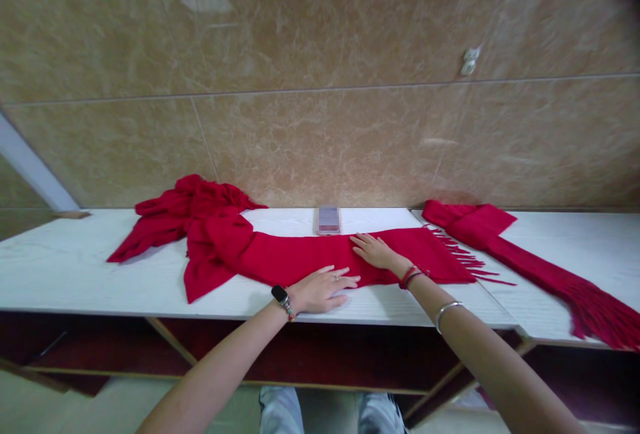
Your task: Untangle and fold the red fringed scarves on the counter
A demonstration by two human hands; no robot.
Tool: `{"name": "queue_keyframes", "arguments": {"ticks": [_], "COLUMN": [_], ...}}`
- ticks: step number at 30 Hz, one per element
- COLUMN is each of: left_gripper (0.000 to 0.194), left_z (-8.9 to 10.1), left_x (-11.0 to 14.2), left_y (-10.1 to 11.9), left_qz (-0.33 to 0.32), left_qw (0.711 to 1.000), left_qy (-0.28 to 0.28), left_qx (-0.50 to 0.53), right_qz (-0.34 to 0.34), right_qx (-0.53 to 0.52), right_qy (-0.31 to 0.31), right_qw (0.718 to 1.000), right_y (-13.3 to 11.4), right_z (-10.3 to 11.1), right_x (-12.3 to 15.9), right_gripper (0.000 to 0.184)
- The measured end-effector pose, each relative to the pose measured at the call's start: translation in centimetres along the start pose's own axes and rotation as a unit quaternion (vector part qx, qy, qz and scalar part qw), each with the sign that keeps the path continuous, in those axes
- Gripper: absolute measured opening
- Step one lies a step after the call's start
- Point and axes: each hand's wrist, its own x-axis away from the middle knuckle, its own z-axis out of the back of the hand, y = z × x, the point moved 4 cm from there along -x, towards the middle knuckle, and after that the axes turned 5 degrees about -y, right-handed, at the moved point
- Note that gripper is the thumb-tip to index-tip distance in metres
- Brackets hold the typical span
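Observation:
A red scarf [300,255] lies lengthwise along the white counter, its fringe at the right end and its left part bunched in loose folds. My left hand [320,289] rests on the scarf's front edge with fingers stretched out, the thumb over the counter. Farther back, my right hand [373,251] lies flat on the cloth, fingers spread toward the scarf's far edge. Neither hand grips the fabric.
A crumpled heap of red cloth [170,211] sits at the left. Another red fringed scarf [520,254] lies to the right. Against the tiled wall [320,141] is a phone [329,219]. Open shelves [320,353] run below the white counter [75,281].

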Motion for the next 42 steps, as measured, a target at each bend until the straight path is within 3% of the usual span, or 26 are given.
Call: {"name": "queue_keyframes", "arguments": {"ticks": [3,9,15,20,28,32,34,37,39,42], "left_gripper": [0.035,0.038,0.044,0.047,0.038,0.032,0.029,0.029,0.029,0.023], "left_z": [0.2,0.2,-0.2,-0.5,0.2,1.3,1.7,1.9,2.1,2.6], "left_x": [0.3,1.0,0.9,0.9,4.4,5.2,4.6,3.2,2.7,3.1], "left_y": [0.0,-0.4,-0.6,-0.7,-3.4,-3.8,-3.4,-2.8,-2.6,-2.9], "left_qz": [0.004,0.038,0.051,0.071,0.115,0.106,0.082,0.048,0.044,0.056], "left_qw": [1.0,0.999,0.998,0.997,0.993,0.993,0.994,0.994,0.994,0.993], "left_qy": [-0.001,-0.004,-0.005,0.001,0.006,0.037,0.056,0.062,0.06,0.063], "left_qx": [0.018,-0.01,-0.033,-0.034,-0.001,-0.03,-0.055,-0.072,-0.077,-0.082], "right_qz": [-0.043,0.007,-0.031,-0.031,-0.038,-0.05,-0.028,0.079,0.124,0.124], "right_qx": [-0.017,0.006,0.03,0.038,0.045,0.023,0.003,-0.045,-0.065,-0.067], "right_qy": [-0.022,-0.021,0.037,-0.013,-0.009,0.014,0.058,0.092,0.072,0.035], "right_qw": [0.999,1.0,0.998,0.999,0.998,0.998,0.998,0.992,0.988,0.989], "right_y": [0.6,0.7,0.9,1.0,1.1,0.5,-0.8,-3.7,-5.1,-5.7], "right_z": [-0.7,-0.7,0.4,-0.1,-0.1,0.7,1.5,2.2,2.0,1.6], "right_x": [0.7,2.7,3.4,3.5,3.7,3.6,3.7,4.2,4.7,5.2], "right_gripper": [0.047,0.048,0.048,0.044,0.043,0.042,0.043,0.045,0.046,0.048]}}
